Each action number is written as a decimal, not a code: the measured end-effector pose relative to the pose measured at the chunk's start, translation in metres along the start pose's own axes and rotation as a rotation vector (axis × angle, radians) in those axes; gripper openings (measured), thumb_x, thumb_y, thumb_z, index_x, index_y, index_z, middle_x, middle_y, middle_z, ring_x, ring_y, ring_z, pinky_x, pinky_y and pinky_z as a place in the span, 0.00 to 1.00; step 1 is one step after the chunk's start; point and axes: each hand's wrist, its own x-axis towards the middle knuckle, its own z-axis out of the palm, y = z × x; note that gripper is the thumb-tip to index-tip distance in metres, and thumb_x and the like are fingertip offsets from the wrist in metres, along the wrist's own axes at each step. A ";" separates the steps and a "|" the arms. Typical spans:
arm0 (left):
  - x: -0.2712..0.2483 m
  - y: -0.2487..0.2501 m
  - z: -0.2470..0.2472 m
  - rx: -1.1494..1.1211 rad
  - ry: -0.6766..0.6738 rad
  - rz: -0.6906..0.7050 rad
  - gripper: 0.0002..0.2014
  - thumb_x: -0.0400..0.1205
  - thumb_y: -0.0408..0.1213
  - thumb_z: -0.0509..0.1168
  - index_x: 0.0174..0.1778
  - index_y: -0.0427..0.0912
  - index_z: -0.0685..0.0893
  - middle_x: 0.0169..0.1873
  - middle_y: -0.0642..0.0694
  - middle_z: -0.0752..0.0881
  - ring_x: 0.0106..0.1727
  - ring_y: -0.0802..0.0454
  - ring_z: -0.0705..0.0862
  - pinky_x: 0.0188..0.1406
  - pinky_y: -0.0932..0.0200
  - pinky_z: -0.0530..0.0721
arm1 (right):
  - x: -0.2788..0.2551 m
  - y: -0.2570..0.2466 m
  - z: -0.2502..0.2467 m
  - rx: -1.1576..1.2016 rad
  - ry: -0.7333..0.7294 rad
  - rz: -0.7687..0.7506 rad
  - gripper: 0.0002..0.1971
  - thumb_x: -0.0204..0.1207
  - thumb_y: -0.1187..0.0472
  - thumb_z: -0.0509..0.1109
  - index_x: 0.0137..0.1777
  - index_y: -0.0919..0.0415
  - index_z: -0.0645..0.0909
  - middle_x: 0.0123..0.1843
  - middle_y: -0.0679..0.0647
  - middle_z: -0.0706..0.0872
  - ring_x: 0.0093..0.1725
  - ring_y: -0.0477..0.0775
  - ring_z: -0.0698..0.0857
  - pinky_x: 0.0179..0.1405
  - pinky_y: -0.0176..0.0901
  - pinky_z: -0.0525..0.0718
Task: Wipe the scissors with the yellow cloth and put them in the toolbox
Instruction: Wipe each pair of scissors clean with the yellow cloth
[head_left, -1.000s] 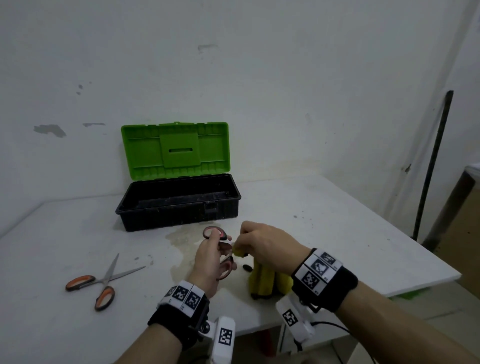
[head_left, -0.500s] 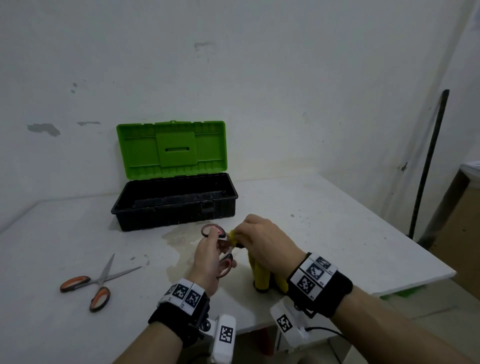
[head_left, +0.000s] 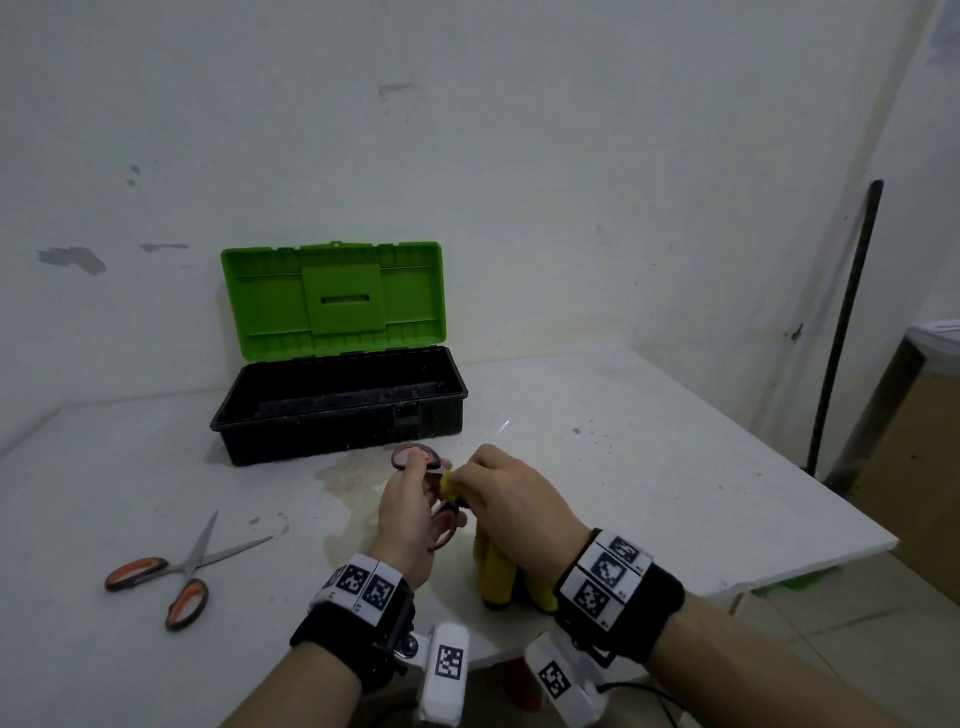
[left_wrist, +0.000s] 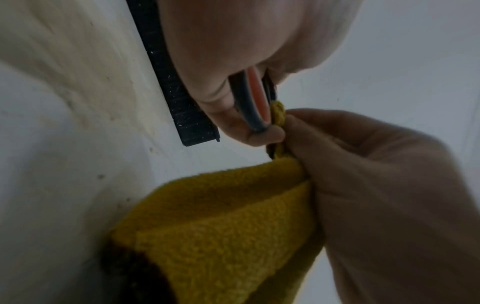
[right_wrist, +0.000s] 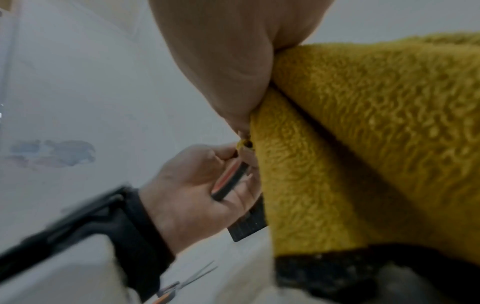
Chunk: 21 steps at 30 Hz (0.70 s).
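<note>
Right now, closest to me, both hands work just above the near edge of the table (head_left: 649, 467). The left hand (head_left: 410, 514) grasps the scissors (head_left: 415, 460) by their dark, orange-lined handles, one loop poking up past the thumb, the other down by the palm. The right hand (head_left: 498, 493) is clenched round a fold of the cloth (head_left: 493, 571), pinching it over the part of the scissors beyond the handles; the rest of the cloth hangs down to the table. The blades are buried in the cloth and the fist, so I can't tell their tips. Judging by the handles, the long axis runs roughly left to right between the two hands, blades pointing toward the right hand. So the wipe, I'd say, is midway, and pulling the hands apart along that axis would finish a stroke.

Further left on the table lies a second pair of scissors (head_left: 176, 571), orange-handled, blades spread and pointing away to the right, untouched.

Beyond the hands sits the toolbox (head_left: 337, 415), black tub with its green lid (head_left: 332, 301) stood open against the wall (head_left: 519, 156). It lies straight ahead and slightly left, its long side across my view. The left hand is the nearer one, and already holds the handles, so it seems best placed to carry them over.
</note>
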 end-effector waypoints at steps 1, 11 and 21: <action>0.001 0.000 0.000 -0.009 0.003 -0.003 0.23 0.91 0.49 0.55 0.56 0.30 0.82 0.41 0.31 0.85 0.34 0.41 0.83 0.24 0.53 0.82 | 0.000 0.002 0.001 0.008 -0.004 0.007 0.09 0.83 0.63 0.64 0.57 0.57 0.84 0.55 0.53 0.79 0.48 0.55 0.82 0.46 0.48 0.84; 0.011 0.014 -0.014 -0.046 0.126 0.034 0.20 0.91 0.50 0.56 0.46 0.36 0.82 0.33 0.43 0.84 0.19 0.49 0.79 0.21 0.58 0.79 | -0.010 0.052 -0.006 0.010 0.024 0.240 0.09 0.83 0.64 0.62 0.44 0.55 0.82 0.48 0.50 0.76 0.41 0.55 0.81 0.43 0.52 0.84; 0.031 0.032 -0.014 -0.031 0.182 0.070 0.22 0.90 0.51 0.54 0.49 0.36 0.84 0.37 0.40 0.86 0.19 0.48 0.81 0.28 0.55 0.80 | 0.040 0.101 -0.037 0.138 0.284 0.343 0.08 0.83 0.62 0.66 0.49 0.56 0.87 0.47 0.51 0.79 0.44 0.52 0.80 0.44 0.42 0.81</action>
